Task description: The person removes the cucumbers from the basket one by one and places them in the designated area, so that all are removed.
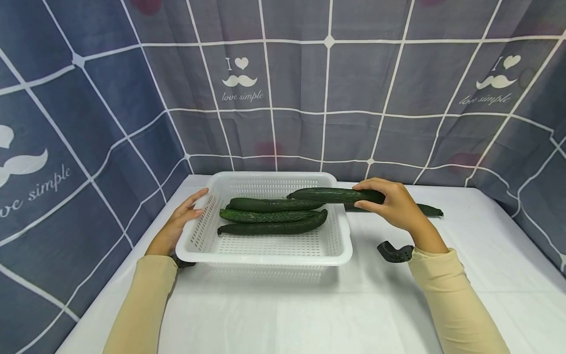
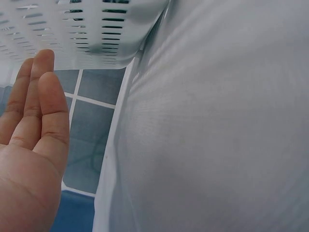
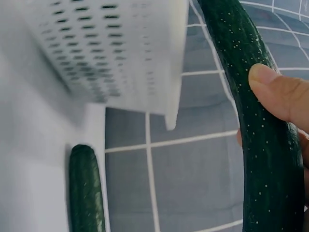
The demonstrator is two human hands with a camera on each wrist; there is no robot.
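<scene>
A white perforated plastic basket (image 1: 265, 258) stands on the table, with several cucumbers (image 1: 271, 228) lying side by side in it. My right hand (image 1: 395, 205) grips another cucumber (image 1: 327, 195) between thumb and fingers, its far end reaching over the basket's right rim. In the right wrist view the thumb presses on the held cucumber (image 3: 256, 121), which is above the table. One more cucumber (image 1: 429, 211) lies on the table right of the basket, partly hidden behind my hand. My left hand (image 1: 179, 223) is at the basket's left side, fingers straight, against or close to the rim.
White cloth covers the table (image 1: 283, 309). A grey-blue checked curtain (image 1: 296, 83) with white lines hangs behind and on both sides. Black wrist mounts (image 1: 395, 252) are on both wrists.
</scene>
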